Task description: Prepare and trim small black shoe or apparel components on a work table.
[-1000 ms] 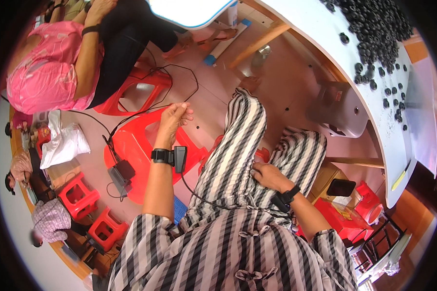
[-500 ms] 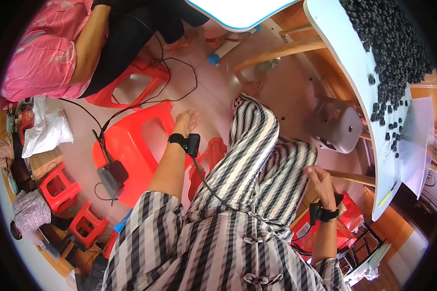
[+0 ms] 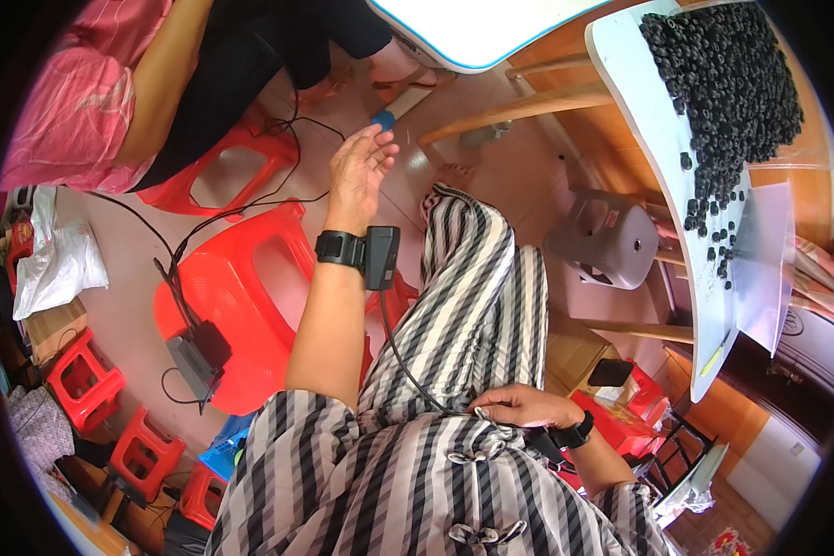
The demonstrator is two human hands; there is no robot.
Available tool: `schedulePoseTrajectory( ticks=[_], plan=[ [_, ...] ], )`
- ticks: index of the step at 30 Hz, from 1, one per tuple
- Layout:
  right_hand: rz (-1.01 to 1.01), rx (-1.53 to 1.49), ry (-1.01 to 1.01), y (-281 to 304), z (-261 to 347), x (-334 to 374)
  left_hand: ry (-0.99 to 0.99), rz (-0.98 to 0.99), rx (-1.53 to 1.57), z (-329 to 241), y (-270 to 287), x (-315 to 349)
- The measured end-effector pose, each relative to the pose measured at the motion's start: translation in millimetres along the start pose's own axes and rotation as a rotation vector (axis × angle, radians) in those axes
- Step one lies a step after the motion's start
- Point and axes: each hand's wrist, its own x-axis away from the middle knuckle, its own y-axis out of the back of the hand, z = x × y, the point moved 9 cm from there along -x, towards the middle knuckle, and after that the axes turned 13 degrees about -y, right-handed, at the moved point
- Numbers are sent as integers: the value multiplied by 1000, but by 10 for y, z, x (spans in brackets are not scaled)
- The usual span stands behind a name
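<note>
My left hand is raised in front of me above the floor, fingers loosely spread, holding nothing. A black wristband with a small box is strapped to that wrist. From the box a thin black cable runs down across my lap. My right hand rests low against the striped clothing at my waist. Its fingers are curled where the cable passes, and whether they pinch the cable or the cloth is hidden. Another black band circles the right wrist.
Red plastic chair with a black adapter stands left. Red stools are behind it. At right are a grey stool and a white table bearing many small black rings. Someone in pink sits far left.
My left hand has moved forward and up, away from the red chair. My right hand has come from my right knee in to my waist. The view has shifted slightly.
</note>
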Motion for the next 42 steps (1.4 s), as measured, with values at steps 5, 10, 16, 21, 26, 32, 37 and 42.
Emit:
schedulePoseTrajectory(
  ticks=[5,10,16,21,26,32,37,42],
  plan=[
    [-186,66,172,10,71,5,67,-49,118,229,-203,-31],
    [-129,-446,244,49,210,250,163,-56,224,266,-508,-279],
    [-285,-485,240,524,116,719,48,-66,188,142,-648,-403],
    [-678,-516,195,1394,-380,1049,133,-108,56,630,-288,-255],
    [-905,-525,300,1857,-352,868,166,-164,-59,1138,282,-158],
    [-973,-579,343,2013,-379,568,327,-304,-147,1571,1347,-114],
    [-1290,-754,305,2625,-1033,999,356,-121,-498,1057,1263,-39],
    [-1100,-351,275,2679,-240,524,365,-34,-502,1025,1275,-323]
  ],
)
